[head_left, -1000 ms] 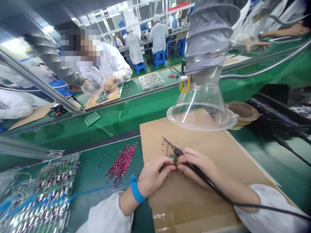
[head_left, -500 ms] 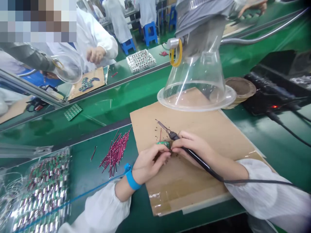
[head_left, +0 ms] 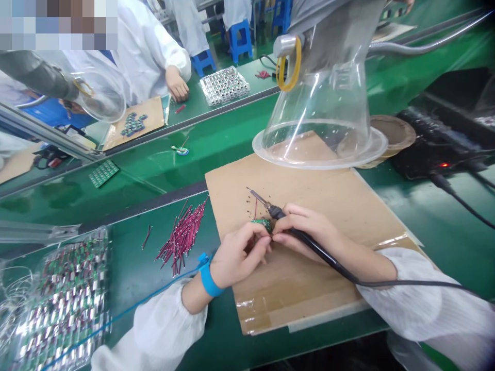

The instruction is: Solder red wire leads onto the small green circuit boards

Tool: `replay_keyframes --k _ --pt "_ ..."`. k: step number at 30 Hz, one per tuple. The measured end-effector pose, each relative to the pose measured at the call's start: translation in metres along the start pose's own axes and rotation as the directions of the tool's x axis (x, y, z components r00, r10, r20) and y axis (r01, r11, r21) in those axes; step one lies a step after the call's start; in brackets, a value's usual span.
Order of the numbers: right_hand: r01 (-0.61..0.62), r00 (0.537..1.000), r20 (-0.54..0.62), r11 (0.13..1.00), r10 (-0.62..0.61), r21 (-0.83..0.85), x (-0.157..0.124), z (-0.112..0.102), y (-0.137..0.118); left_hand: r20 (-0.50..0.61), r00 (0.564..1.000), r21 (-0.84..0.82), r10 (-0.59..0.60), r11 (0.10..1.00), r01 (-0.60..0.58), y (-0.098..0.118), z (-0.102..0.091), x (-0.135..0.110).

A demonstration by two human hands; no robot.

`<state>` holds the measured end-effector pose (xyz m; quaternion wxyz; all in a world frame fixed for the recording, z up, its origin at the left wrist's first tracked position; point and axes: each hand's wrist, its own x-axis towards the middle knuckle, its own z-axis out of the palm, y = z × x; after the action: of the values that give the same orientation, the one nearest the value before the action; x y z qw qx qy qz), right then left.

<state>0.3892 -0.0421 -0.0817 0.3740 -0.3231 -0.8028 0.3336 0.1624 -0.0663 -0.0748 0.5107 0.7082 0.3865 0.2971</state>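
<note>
Hands are close together over the left part of the cardboard sheet (head_left: 348,216), not touching the sheet's left edge. The left hand (head_left: 240,263), wearing a blue wrist strap (head_left: 207,278), pinches a small green circuit board (head_left: 262,223) between thumb and fingers. The board sits just above the fingertips, clear of the tabletop (head_left: 135,247) and near the sheet's left edge. The right hand (head_left: 305,232) grips a soldering iron (head_left: 278,211) in a pen hold, its black cable (head_left: 320,252) trailing toward the lower right.

The iron's tip points up and left, just beside the board and not touching it. Judged from this position, hand soldering at the board is the step in hand, and the next move calls for placing the tip on the intended joint. The exact joint cannot be determined from this view.

A bundle of red wires (head_left: 181,239) lies left of the sheet. A clear fume hood (head_left: 320,123) hangs above its far edge.
</note>
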Motion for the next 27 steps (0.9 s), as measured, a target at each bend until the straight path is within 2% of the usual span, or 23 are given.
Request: replay_keyframes --k 3,5,7,11,18,21,23,25,27 --pt "0.003 0.999 -0.037 1.000 -0.002 0.029 0.001 -0.001 -0.003 -0.021 1.000 -0.107 -0.018 0.994 0.016 -0.002 0.002 -0.002" --pt "0.002 0.998 -0.068 1.000 0.000 0.027 0.002 -0.001 -0.005 -0.063 0.998 -0.103 -0.023 0.994 0.017 -0.003 0.002 -0.002" --pt "0.001 0.996 -0.086 1.000 0.000 0.009 0.002 -0.001 -0.006 -0.092 0.996 -0.028 -0.008 1.000 0.005 -0.001 0.001 0.000" --pt "-0.010 0.993 -0.119 0.996 0.000 -0.086 -0.001 0.003 -0.006 -0.056 0.998 0.169 0.019 0.986 -0.009 0.002 0.001 0.003" --pt "-0.056 0.995 -0.093 0.985 0.041 -0.164 -0.001 0.008 -0.006 -0.076 0.997 0.219 -0.007 0.976 0.023 0.006 0.003 0.003" --pt "-0.057 0.998 -0.038 0.988 0.052 -0.142 0.001 -0.001 -0.004 -0.102 0.995 0.249 -0.021 0.967 0.046 0.005 -0.002 0.004" --pt "-0.043 0.998 -0.043 0.989 0.037 -0.143 -0.001 -0.010 -0.002 -0.152 0.988 0.274 -0.026 0.959 0.067 0.004 -0.008 0.007" --pt "-0.055 0.996 -0.076 0.986 0.043 -0.154 -0.007 -0.020 0.002 -0.201 0.979 0.291 -0.039 0.952 0.098 0.001 -0.012 0.010" --pt "-0.121 0.985 -0.138 0.988 0.107 -0.097 -0.016 -0.027 0.004 -0.206 0.978 0.324 -0.042 0.940 0.108 -0.001 -0.015 0.013"
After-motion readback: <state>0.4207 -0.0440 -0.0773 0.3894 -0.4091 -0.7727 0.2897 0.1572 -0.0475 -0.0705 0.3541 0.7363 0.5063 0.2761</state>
